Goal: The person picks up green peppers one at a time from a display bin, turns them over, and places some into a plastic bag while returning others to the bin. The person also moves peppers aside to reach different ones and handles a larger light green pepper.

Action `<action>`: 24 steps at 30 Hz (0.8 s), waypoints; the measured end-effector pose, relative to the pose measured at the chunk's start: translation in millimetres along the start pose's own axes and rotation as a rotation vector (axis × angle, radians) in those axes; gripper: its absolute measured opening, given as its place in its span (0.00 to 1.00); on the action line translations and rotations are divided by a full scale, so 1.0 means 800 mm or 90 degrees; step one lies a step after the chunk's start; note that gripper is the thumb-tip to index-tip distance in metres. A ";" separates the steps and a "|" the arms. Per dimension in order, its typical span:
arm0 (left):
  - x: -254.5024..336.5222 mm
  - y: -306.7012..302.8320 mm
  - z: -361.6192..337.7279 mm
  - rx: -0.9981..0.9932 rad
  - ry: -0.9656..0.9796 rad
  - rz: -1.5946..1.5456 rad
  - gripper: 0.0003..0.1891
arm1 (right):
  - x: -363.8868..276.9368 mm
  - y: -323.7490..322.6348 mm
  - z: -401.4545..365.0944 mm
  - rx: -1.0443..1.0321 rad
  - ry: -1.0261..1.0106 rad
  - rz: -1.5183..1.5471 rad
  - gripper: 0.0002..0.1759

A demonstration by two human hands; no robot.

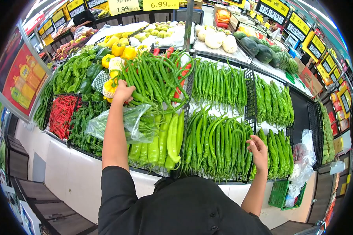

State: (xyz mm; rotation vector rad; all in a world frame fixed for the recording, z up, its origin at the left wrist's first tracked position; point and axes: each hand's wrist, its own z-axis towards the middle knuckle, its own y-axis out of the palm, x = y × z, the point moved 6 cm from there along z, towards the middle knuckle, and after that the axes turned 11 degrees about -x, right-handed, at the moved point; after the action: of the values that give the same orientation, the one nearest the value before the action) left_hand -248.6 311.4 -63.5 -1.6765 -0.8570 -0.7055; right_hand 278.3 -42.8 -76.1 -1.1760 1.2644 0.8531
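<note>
My left hand is at the left edge of a loose heap of long green peppers, its fingers closed around some at that edge and partly hidden. Beside it sit yellow bell peppers, a few in white foam nets. Under my left forearm a clear plastic bag lies across thick light-green peppers. My right hand hovers by the right end of a row of long green peppers. Its fingers are loosely bent and apart, with nothing in them.
Red chillies and dark green bell peppers fill crates at left. Black crate dividers stand between the pepper rows. Watermelons lie at the back right. A green basket and plastic bags are at lower right.
</note>
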 end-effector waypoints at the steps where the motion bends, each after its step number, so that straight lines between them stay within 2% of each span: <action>1: -0.004 -0.003 0.003 -0.017 0.009 -0.098 0.25 | 0.001 0.003 0.000 0.000 0.000 0.004 0.20; 4: 0.004 -0.022 0.004 0.051 0.204 -0.478 0.23 | 0.003 0.013 0.007 -0.017 -0.012 -0.003 0.19; 5: 0.004 -0.027 0.002 0.039 0.206 -0.485 0.19 | 0.003 0.017 0.011 -0.027 -0.017 -0.009 0.19; 8: 0.028 -0.042 -0.025 -0.026 0.313 -0.559 0.16 | 0.001 0.032 0.021 -0.045 -0.021 -0.017 0.19; 9: 0.050 -0.038 -0.059 0.003 0.337 -0.569 0.20 | -0.001 0.038 0.026 -0.059 -0.027 -0.010 0.19; 11: 0.085 -0.020 -0.106 -0.030 0.372 -0.541 0.23 | -0.014 0.054 0.029 -0.084 -0.041 -0.009 0.18; 14: 0.131 0.034 -0.181 -0.083 0.402 -0.502 0.29 | -0.034 0.081 0.029 -0.134 -0.048 0.025 0.18; 18: 0.139 0.127 -0.230 -0.278 0.411 -0.556 0.27 | -0.066 0.137 0.018 -0.259 -0.096 0.040 0.18; 20: 0.137 0.165 -0.238 -0.309 0.433 -0.582 0.28 | -0.074 0.161 0.011 -0.335 -0.100 0.027 0.21; 24: 0.146 0.213 -0.259 -0.338 0.399 -0.590 0.26 | -0.092 0.197 -0.002 -0.357 -0.144 0.032 0.26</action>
State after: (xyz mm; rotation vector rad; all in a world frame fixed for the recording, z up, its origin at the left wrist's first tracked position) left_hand -48.9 104.9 -10.0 -1.2687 -1.0073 -2.1112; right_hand 116.3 1.7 -32.5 -1.4347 0.8939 1.3951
